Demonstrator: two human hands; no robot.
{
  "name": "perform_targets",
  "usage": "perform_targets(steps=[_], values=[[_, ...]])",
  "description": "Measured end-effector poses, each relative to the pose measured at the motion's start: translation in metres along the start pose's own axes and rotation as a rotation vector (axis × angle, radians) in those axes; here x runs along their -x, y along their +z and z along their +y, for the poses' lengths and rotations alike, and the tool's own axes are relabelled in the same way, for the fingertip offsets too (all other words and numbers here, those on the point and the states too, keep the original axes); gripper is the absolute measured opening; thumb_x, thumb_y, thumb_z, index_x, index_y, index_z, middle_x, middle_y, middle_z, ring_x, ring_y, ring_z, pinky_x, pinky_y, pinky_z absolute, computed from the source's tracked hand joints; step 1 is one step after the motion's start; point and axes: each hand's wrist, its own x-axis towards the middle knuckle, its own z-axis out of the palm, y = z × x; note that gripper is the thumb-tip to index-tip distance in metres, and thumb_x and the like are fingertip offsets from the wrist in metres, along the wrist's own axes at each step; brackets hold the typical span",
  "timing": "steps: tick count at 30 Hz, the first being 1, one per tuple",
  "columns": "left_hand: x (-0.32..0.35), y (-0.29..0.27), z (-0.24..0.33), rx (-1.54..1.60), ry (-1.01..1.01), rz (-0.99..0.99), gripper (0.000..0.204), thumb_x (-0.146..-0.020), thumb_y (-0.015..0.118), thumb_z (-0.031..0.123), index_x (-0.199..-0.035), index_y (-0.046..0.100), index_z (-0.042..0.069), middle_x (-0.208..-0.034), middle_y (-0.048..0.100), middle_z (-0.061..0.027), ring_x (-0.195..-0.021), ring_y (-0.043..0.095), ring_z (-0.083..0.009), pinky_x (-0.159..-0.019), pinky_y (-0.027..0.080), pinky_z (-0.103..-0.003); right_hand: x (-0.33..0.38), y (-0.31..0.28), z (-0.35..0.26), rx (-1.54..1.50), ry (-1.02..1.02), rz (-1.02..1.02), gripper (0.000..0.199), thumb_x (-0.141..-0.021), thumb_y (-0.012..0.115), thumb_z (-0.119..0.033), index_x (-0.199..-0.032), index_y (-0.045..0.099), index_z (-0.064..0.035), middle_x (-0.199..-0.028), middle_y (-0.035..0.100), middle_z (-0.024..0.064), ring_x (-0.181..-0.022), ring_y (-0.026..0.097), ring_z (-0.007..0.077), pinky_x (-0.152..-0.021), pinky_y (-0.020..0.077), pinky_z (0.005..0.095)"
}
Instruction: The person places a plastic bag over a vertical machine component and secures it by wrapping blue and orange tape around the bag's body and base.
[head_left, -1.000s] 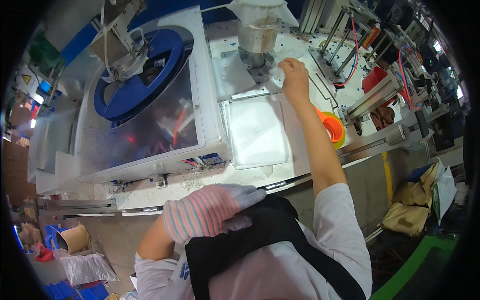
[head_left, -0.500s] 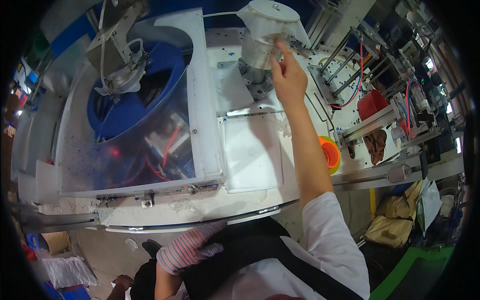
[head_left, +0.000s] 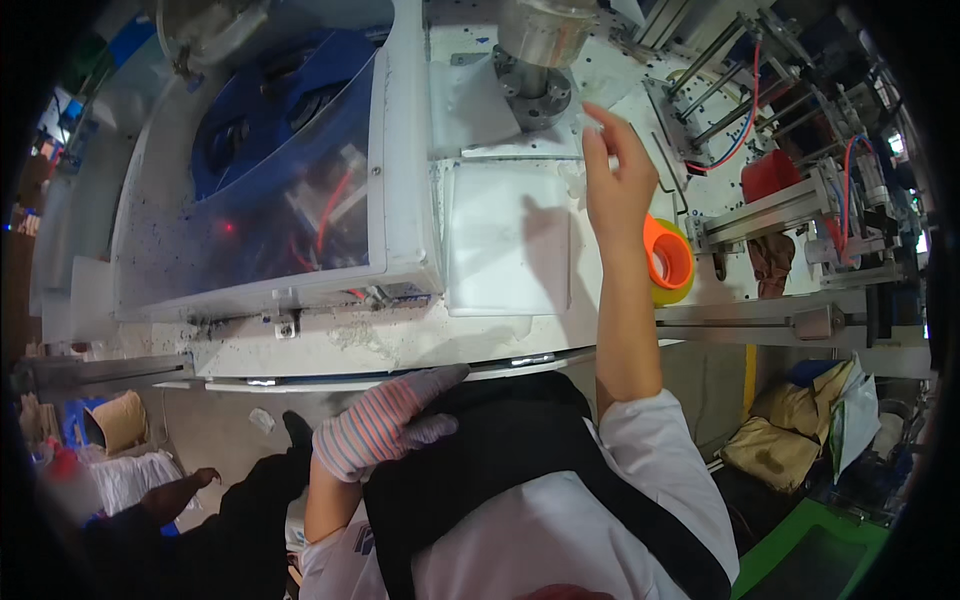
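My right hand [head_left: 615, 190] is bare and raised over the white machine top [head_left: 500, 330], fingers loosely spread and holding nothing. It hovers just right of a flat white panel [head_left: 505, 240] and below a round metal shaft with a flange [head_left: 535, 70]. An orange and yellow tape roll [head_left: 668, 262] lies beside my right forearm. My left hand [head_left: 385, 425] wears a striped knit glove. Its fingers lie flat against the machine's front edge, above my black apron [head_left: 500, 470], and it grips nothing.
A clear cover over blue parts and red wiring [head_left: 280, 200] fills the left of the machine. Metal rails, red cables and a red block [head_left: 770, 175] crowd the right. Another person's hand [head_left: 185, 490] shows at lower left. Bags [head_left: 790, 440] lie on the floor at right.
My right hand has drawn back from the metal shaft toward me and now hovers lower over the white top. The view has moved closer to the machine. My gloved left hand stays at the front edge.
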Motion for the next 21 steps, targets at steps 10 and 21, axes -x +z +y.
perform_targets(steps=[10,21], values=[[-0.011,-0.001,0.005,0.078,-0.087,-0.133,0.058,-0.083,0.066,0.014,-0.134,0.042,0.001,-0.123,0.057,-0.0151,-0.117,0.052,-0.0235,-0.099,0.039,-0.033,0.118,-0.03,0.031,0.3,-0.39,-0.788,0.039,-0.067,0.074,-0.023,-0.101,0.06,-0.0111,-0.104,0.054,0.005,-0.1,0.049,0.0248,-0.084,0.0386,0.0378],[-0.013,-0.01,0.002,0.041,-0.1,-0.124,0.057,-0.083,0.063,0.021,-0.131,0.044,-0.001,-0.123,0.055,-0.0225,-0.116,0.053,-0.0328,-0.1,0.039,-0.036,0.115,-0.044,0.037,0.24,-0.484,-0.718,0.027,-0.072,0.071,-0.023,-0.094,0.062,-0.0093,-0.107,0.057,0.0062,-0.11,0.05,0.0273,-0.09,0.0394,0.0404]])
